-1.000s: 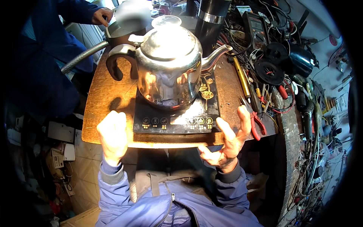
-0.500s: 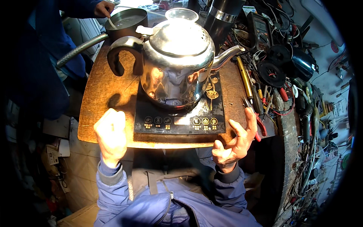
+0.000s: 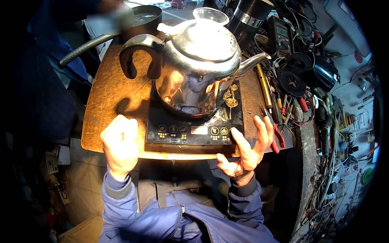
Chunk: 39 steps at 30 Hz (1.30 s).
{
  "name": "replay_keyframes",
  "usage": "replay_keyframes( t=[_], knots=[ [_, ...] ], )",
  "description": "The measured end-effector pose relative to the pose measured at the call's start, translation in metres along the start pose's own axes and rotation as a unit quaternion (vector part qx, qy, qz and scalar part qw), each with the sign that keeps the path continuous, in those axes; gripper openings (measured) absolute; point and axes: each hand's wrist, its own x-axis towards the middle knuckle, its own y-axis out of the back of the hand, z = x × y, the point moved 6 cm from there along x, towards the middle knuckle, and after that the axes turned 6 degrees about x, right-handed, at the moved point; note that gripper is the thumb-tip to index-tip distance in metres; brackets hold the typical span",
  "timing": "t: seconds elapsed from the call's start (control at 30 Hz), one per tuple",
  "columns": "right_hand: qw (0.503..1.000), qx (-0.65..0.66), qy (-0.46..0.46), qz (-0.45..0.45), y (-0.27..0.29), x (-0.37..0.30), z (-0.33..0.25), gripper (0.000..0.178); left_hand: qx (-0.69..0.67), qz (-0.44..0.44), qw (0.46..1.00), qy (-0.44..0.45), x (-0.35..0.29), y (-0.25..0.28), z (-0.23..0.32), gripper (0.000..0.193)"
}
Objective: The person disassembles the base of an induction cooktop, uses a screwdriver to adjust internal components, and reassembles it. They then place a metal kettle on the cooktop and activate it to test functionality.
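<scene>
A shiny steel kettle (image 3: 198, 77) with a dark curved handle and a glass lid knob stands upright on a black induction cooker (image 3: 174, 139). The cooker lies on a worn wooden board (image 3: 105, 101). My right hand (image 3: 248, 156) has its fingers spread, and the index fingertip touches the cooker's panel at the rightmost button. My left hand (image 3: 120, 143) is closed in a fist over the board's near left edge, apart from the cooker, and no object shows in it.
Red-handled pliers (image 3: 276, 139), a brass-coloured tube (image 3: 263, 87), a multimeter (image 3: 280, 34) and tangled wires crowd the right. A dark saucepan (image 3: 146, 18) stands back left, where another person's blurred hand (image 3: 107, 6) holds something pale.
My right index finger has moved left and onto the cooker's panel. The view has shifted slightly. The other person's hand has come nearer with a blurred pale object over the saucepan's side.
</scene>
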Motion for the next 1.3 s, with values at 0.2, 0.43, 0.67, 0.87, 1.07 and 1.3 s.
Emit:
replay_keyframes(
  t=[0.2, 0.43, 0.67, 0.87, 1.07, 1.3],
  knots=[
    [1.000, -0.001, -0.005, -0.003, 0.000, 0.001, 0.000, 0.074, 0.014, 0.002, 1.000, -0.022, 0.003, 0.001, 0.006, 0.029],
    [0.986, 0.095, -0.072, 0.120, 0.004, -0.011, 0.015, 0.101, 0.018, 0.004, 1.000, -0.017, 0.002, 0.001, 0.005, 0.028],
    [0.959, 0.173, -0.134, 0.179, 0.005, -0.018, 0.028, 0.082, 0.012, 0.000, 1.000, -0.008, 0.001, -0.001, 0.002, 0.032],
    [0.961, 0.162, -0.133, 0.180, 0.007, -0.017, 0.026, 0.072, 0.007, -0.007, 1.000, -0.003, 0.000, -0.001, -0.002, 0.034],
    [0.969, 0.148, -0.121, 0.157, 0.008, -0.019, 0.026, 0.060, 0.000, -0.005, 1.000, 0.006, -0.001, -0.003, -0.005, 0.035],
    [0.967, 0.154, -0.128, 0.155, 0.010, -0.018, 0.025, 0.052, 0.006, -0.007, 1.000, 0.011, 0.001, -0.002, -0.004, 0.035]
  ],
)
